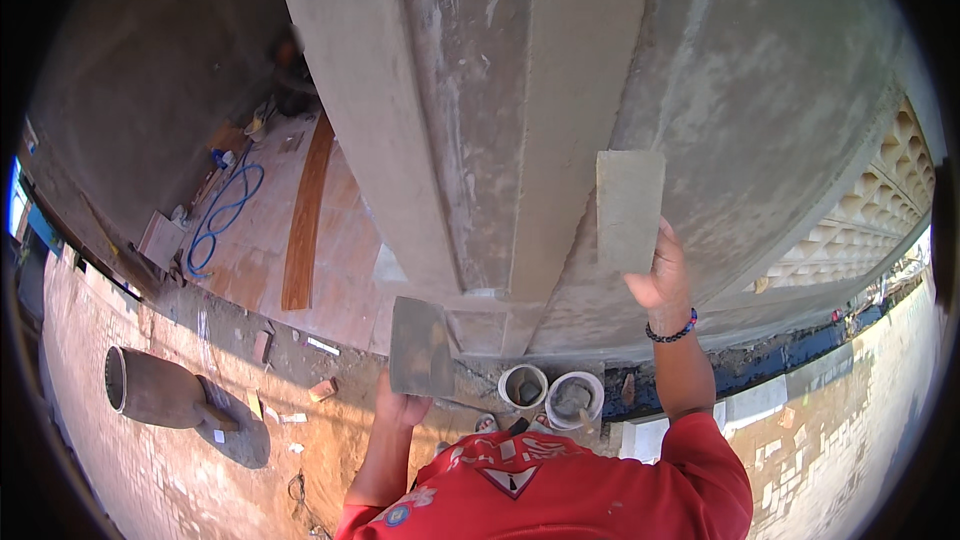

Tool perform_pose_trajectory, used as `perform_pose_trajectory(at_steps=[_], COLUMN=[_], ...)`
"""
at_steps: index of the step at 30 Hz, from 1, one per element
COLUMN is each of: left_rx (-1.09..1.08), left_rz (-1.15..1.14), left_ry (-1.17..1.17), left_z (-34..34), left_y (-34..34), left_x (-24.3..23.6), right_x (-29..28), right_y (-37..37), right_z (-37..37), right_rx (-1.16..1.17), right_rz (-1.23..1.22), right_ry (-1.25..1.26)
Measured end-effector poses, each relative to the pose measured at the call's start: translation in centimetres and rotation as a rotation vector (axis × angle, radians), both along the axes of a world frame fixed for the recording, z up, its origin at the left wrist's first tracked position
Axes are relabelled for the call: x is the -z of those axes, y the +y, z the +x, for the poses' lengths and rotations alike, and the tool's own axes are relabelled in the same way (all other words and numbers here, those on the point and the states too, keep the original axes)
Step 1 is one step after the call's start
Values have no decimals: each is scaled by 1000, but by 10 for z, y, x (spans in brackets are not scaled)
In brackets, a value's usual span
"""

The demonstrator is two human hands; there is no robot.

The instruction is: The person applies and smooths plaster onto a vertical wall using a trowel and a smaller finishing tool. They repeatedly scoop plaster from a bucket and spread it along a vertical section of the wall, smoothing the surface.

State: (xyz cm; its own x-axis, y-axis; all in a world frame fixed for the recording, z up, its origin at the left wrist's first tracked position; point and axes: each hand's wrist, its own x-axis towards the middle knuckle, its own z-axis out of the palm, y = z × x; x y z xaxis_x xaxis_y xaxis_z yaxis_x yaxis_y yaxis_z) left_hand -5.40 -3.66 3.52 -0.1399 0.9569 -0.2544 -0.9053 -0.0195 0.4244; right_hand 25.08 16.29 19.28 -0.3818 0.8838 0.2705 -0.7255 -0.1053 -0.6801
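My right hand [662,275] grips the lower end of a flat, rectangular grey board [630,202], thumb out to the left and other fingers partly hidden. The board is upright in front of the plastered wall [735,130], beside a raised vertical band [578,70]; I cannot tell whether it touches. Lower and to the left, my left hand [401,407] holds a dark grey flat plate [421,345] by its bottom edge. A lighter smear marks the plate's lower part.
Two buckets, one with grey mix [572,398] and one darker inside [522,387], stand by my feet. A large drum [158,387] lies at left. Through the opening are a blue hose [210,230], a wooden plank [307,215] and a blurred person [292,80].
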Motion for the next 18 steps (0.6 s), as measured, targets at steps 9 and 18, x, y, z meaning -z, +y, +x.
perform_pose_trajectory(at_steps=[9,18], left_rx=[0,19], left_rz=[-81,-94], left_ry=[43,24], left_z=[8,10], left_y=[13,16], left_x=[-17,-11], right_x=[-73,-39], right_y=[18,34], right_z=[-6,-29], right_rx=[1070,942], right_rz=[998,1727], right_ry=[-736,-1302])
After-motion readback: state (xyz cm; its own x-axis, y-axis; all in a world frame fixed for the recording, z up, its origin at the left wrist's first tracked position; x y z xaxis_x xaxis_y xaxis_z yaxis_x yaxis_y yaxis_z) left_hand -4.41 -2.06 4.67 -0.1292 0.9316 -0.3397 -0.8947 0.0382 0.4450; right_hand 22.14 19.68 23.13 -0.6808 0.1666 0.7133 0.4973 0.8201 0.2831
